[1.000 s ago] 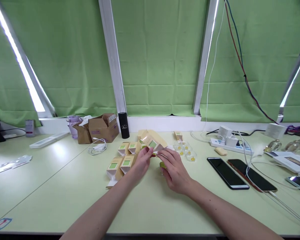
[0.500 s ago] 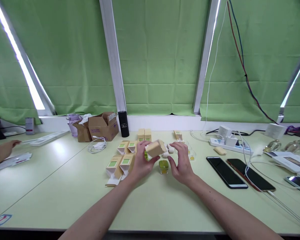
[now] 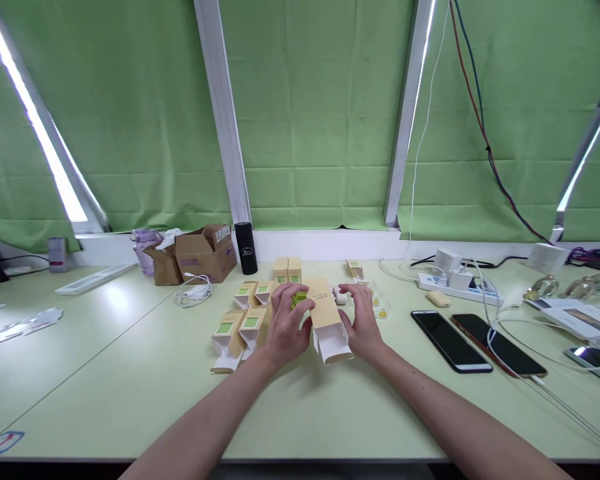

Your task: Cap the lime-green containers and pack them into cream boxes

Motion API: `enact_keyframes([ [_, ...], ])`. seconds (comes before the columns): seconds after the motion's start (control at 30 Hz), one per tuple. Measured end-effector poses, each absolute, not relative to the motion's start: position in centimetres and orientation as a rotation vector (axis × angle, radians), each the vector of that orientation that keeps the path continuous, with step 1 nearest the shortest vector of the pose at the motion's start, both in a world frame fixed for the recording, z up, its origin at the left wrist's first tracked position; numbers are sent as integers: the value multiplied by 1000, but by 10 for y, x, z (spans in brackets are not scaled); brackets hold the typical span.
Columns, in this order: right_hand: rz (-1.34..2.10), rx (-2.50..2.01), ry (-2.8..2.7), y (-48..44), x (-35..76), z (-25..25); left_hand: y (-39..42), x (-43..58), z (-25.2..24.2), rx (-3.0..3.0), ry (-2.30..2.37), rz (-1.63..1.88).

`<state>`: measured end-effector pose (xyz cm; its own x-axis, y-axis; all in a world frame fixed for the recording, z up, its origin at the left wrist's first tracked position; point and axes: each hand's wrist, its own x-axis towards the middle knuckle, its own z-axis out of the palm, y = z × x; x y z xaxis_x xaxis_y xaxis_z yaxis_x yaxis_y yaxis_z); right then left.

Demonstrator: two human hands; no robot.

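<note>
Now the left hand is curling its fingers around a small green item beside an open carton, though whether they are gripping it I cannot tell. The carton is sitting between both hands, its white flaps facing the wearer, while the right hand is bending its parted fingers along the far side, their contact unclear.

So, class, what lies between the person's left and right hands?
In the head view: a green item at the left hand, then an open box, then a white object near the right hand.
</note>
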<state>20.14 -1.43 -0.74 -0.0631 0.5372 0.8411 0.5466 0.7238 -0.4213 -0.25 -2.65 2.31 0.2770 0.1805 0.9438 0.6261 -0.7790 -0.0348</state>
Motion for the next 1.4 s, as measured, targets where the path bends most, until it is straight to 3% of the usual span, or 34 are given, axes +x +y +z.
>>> enact_keyframes([
  [0.43, 127, -989, -1698, -4, 202, -17, -22, -5, 19, -2110, -696, -1462],
  [1.0, 60, -948, -1733, -4, 201, -17, -26, -3, 24, -2102, -730, -1467],
  [1.4, 54, -919, -1740, -7, 201, -16, -25, -2, 24, -2305, -826, -1675],
])
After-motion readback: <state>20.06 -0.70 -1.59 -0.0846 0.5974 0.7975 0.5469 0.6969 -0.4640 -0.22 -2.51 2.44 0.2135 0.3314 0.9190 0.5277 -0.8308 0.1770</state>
